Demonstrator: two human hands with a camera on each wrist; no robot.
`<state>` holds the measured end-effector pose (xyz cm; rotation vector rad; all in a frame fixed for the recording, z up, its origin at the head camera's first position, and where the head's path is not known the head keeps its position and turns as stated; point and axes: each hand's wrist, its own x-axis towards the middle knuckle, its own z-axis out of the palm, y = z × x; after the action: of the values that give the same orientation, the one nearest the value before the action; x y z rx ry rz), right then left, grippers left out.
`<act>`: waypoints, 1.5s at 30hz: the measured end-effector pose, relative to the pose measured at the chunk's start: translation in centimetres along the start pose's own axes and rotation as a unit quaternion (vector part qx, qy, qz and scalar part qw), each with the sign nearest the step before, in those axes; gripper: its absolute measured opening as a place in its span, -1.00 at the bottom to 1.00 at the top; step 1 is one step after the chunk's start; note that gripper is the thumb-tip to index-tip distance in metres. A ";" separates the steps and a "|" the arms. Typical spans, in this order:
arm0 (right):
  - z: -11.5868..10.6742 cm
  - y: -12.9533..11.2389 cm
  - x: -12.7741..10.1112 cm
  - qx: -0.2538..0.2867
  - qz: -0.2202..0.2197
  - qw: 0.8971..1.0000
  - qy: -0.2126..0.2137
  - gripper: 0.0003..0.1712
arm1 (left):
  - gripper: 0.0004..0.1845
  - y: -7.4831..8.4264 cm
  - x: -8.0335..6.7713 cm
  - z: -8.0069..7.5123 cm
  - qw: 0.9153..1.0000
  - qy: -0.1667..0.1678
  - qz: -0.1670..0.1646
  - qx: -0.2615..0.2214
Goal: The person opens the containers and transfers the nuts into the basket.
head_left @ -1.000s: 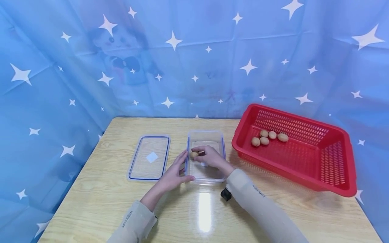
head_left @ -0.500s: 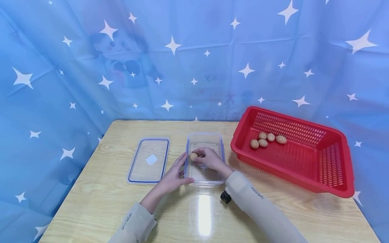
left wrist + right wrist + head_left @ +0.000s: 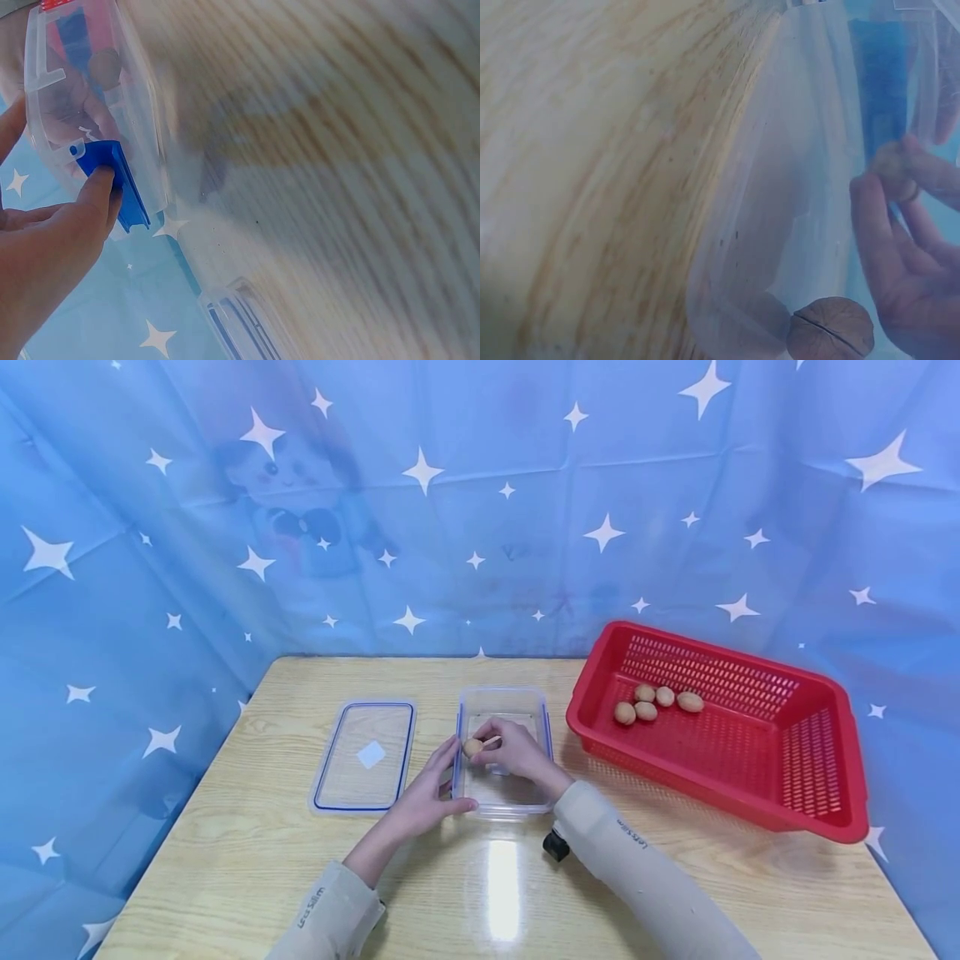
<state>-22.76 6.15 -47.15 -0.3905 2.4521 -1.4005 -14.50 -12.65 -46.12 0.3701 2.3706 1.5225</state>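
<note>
Inside a clear plastic box (image 3: pixel 504 806) with blue latches, my right hand (image 3: pixel 519 752) reaches down near the left wall. Its thumb and index finger pinch a walnut (image 3: pixel 472 747), which the right wrist view shows hazily through the box wall. My left hand (image 3: pixel 422 795) lies against the box's left side and front corner, fingers spread. In the left wrist view a fingertip of it touches the blue latch (image 3: pixel 118 176). Another walnut (image 3: pixel 831 328) appears low in the right wrist view; I cannot tell whether it lies inside the box.
To the left lies the clear lid (image 3: pixel 365 756) with a blue seal and a white square label. A red perforated basket (image 3: pixel 742 785) stands to the right, holding several walnuts (image 3: pixel 645 711). A blue starry curtain (image 3: pixel 480 510) hangs behind the wooden table (image 3: pixel 420 893).
The head view has tilted slightly. My right fingers have shifted a little around the walnut, which stays by the box's left wall. My left hand keeps its place on the box.
</note>
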 end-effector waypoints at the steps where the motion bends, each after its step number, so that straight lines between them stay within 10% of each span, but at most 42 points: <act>1: 0.0 0.0 0.0 -0.001 0.000 1.000 0.000 -0.64 | 0.05 0.0 0.0 0.0 1.000 0.000 0.000 0.000; 45: -0.6 -0.5 -0.6 0.024 -0.029 0.999 0.016 -0.61 | 0.04 -0.3 0.3 0.1 1.000 -0.004 0.009 0.001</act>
<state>-22.38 6.57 -46.33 -0.4344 2.4459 -1.4959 -14.72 -12.61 -46.45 0.3994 2.3679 1.5240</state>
